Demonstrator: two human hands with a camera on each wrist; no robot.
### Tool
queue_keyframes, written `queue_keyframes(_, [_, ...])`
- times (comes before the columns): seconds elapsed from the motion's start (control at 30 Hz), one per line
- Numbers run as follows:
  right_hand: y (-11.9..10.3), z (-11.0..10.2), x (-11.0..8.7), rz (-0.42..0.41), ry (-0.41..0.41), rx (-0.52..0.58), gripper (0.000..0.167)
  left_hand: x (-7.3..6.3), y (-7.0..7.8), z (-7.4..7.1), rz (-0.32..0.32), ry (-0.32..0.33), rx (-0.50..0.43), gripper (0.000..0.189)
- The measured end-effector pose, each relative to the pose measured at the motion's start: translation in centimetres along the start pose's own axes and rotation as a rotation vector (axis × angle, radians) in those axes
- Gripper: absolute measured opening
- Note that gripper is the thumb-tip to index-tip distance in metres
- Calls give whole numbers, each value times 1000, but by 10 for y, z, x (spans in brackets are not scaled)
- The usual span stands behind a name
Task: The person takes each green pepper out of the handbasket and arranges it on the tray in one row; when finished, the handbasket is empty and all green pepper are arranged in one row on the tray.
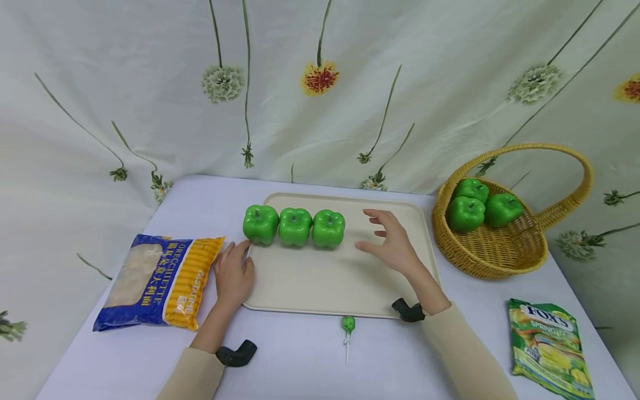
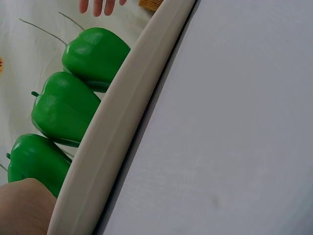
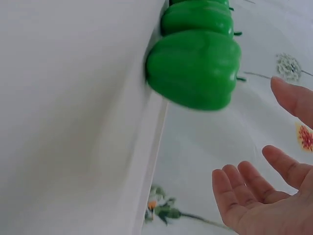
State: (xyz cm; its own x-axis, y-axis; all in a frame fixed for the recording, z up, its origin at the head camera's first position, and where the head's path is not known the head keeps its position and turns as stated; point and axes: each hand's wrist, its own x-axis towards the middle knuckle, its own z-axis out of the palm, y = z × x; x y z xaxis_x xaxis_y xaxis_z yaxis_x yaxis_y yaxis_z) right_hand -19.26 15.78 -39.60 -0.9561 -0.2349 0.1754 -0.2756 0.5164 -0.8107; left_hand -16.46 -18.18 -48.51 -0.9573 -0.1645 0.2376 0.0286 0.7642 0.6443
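Three green bell peppers stand in a row along the left and middle of a beige tray. My left hand rests at the tray's left edge, its fingertips beside the leftmost bell pepper; part of that hand shows low in the left wrist view, in front of a bell pepper. Above the tray's right half, my right hand is spread with thumb and fingers apart, holding nothing. It is apart from the rightmost bell pepper, also seen in the right wrist view.
A wicker basket with three more green bell peppers stands to the right. A blue and yellow pasta bag lies left of the tray. In front are a green lollipop and, farther right, a green candy bag. A patterned cloth hangs behind.
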Motion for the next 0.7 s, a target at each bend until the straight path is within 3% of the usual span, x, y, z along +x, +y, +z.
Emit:
queue_keyframes(0.2, [22,-42,-18,5,108,-26,67,0,0,0,2,-3,1,40])
queue_keyframes(0.43, [47,-97,-36,26,368,-105,60,-1,0,-2,8,1,-2,40])
queue_keyframes(0.53, [57,-117,-40,95,437,-140,61,-1,0,-2,12,4,-2,40])
queue_keyframes(0.7, [71,-143,-39,284,506,-132,69,-1,0,-1,18,5,-6,40])
